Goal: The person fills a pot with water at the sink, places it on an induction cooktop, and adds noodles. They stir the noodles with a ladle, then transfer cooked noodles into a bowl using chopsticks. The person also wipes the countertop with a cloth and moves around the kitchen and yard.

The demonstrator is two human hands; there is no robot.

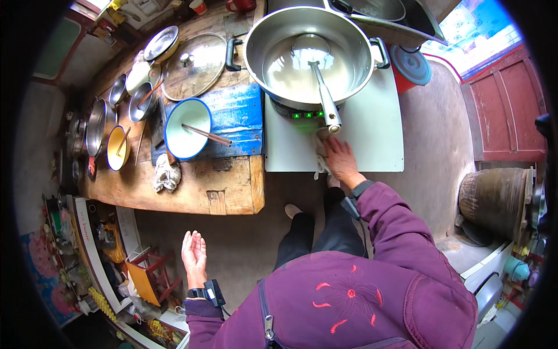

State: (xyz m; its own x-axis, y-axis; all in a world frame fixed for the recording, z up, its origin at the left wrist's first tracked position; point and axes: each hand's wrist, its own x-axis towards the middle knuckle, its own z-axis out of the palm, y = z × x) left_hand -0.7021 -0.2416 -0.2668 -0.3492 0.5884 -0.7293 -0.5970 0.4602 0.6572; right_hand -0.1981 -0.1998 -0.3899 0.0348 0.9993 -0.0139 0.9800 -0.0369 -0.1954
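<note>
My right hand (341,160) rests on a pale crumpled cloth (321,152) at the front of a white tabletop (375,139). Its fingers lie over the cloth, slightly blurred. Just beyond stands a large two-handled steel pot (263,52) with cloudy liquid inside. A steel ladle (323,89) leans in it, its handle reaching over the rim towards my right hand. Under the pot, a cooker (301,114) shows green lights. Low on the left, my left hand (194,254) hangs palm up in the air before the wooden table, holding nothing.
On the wooden table (235,183) are a blue-rimmed bowl (185,141) with chopsticks, a yellow bowl (117,152), a glass lid (196,78), several metal bowls and a crumpled rag (166,175). A lidded red bucket (409,70) stands right of the pot. A red stool (152,275) is below left.
</note>
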